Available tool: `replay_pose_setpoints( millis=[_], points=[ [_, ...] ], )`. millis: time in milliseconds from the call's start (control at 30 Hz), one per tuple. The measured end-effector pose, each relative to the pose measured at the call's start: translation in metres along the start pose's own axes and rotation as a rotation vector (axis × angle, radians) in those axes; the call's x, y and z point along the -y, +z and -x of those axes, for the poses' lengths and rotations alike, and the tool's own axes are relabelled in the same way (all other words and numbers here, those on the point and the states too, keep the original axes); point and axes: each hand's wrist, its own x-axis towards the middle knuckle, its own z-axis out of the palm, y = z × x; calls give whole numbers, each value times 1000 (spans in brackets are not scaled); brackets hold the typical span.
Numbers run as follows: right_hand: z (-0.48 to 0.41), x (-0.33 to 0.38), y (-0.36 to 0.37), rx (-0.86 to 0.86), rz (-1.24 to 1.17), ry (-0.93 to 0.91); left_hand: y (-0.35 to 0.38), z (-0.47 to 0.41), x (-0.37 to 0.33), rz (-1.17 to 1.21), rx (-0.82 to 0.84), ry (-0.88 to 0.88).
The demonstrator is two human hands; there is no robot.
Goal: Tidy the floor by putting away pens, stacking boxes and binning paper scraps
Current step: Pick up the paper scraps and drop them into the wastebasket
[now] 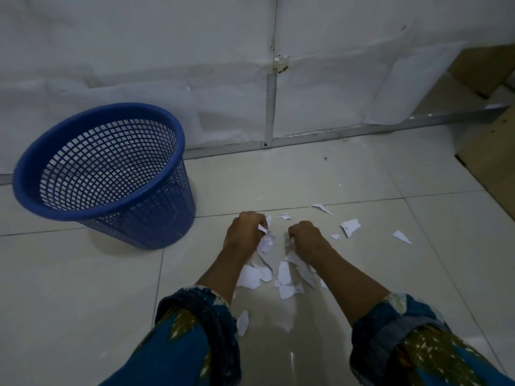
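Observation:
White paper scraps (284, 273) lie scattered on the pale tiled floor in front of me, with several more to the right, one of them a larger scrap (350, 226). My left hand (246, 229) is closed low over the pile, with scraps pinched in its fingers. A little to its right, my right hand (306, 236) is closed on scraps at the floor. A blue mesh waste bin (97, 168) stands to the left, its mouth tilted toward me. It looks empty inside.
A white panelled wall with metal strips (270, 101) runs behind the bin and the scraps. Cardboard boxes (493, 151) stand at the far right edge. A loose white sheet (404, 87) leans on the wall. One scrap (243, 322) lies near my left sleeve.

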Motion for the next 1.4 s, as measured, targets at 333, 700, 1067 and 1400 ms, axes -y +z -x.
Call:
replay_pose_setpoints(
  millis=[333,700,1067,1400],
  points=[
    [7,-4,-13,33,-7,-10,-26,3,-16,83,-128,83],
    [22,-8,9,103,72,-77,-51,17,-22,111,-186,89],
    [17,26,-44,-303,-153,-98,-86,27,-42,163,-337,96],
    [46,107,-141,-745,-917,-23,-153,42,-59,287,-677,165]
  ],
)
